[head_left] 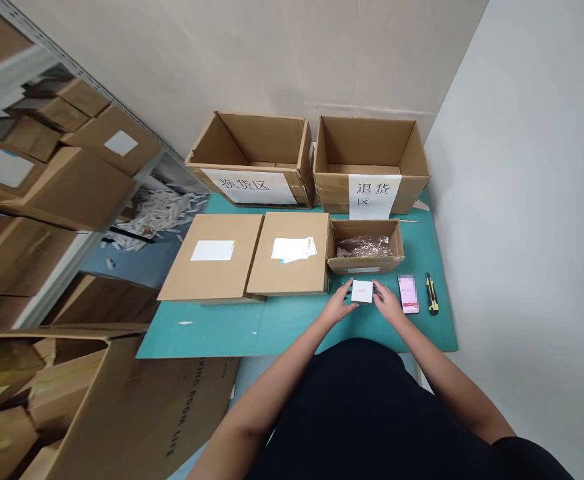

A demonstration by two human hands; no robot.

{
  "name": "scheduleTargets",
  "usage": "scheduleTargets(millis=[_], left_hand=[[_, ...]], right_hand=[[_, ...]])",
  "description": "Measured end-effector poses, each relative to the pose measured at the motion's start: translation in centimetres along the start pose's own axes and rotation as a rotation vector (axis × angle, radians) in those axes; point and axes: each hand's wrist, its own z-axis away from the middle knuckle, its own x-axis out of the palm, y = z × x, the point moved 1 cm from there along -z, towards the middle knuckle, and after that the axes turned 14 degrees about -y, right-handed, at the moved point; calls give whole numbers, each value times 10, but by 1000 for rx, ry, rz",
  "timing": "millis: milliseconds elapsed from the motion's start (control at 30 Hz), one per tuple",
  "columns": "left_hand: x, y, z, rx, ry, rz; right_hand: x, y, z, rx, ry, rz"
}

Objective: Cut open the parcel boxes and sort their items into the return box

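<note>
A small white box (362,291) with faint reddish print on top is held between both hands, just over the near part of the green table. My left hand (339,304) grips its left side, and my right hand (386,301) is closed round the right side. Directly beyond it stands an open small carton (367,265) with clear plastic wrap (365,247) inside. A phone (409,294) with a pinkish screen lies right of my right hand. Beside the phone is a yellow and black box cutter (431,294).
Two closed cartons (217,280) (292,280) with white labels lie left on the green table (202,337). Behind them stand two large open cartons (259,120) (372,127) bearing paper signs. Shelves of boxes (87,180) fill the left; a white wall (532,200) borders the right.
</note>
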Motion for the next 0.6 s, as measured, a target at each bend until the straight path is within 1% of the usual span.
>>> scheduleTargets(millis=[100,233,367,500,600], left_hand=[[-2,1,-1,18,-11,26],[-2,3,-3,51,-41,16],[-1,3,-6,57,-56,-19],[0,-1,-6,57,-37,-30],[2,-4,-5,77,-40,-31]], right_hand=[[-7,-16,5,-98,0,122],[-12,-33,2,-226,-118,269],[-11,-33,-11,-216,-228,350],[-12,-31,-18,-239,-284,419],[-12,-36,-17,-268,-321,523]])
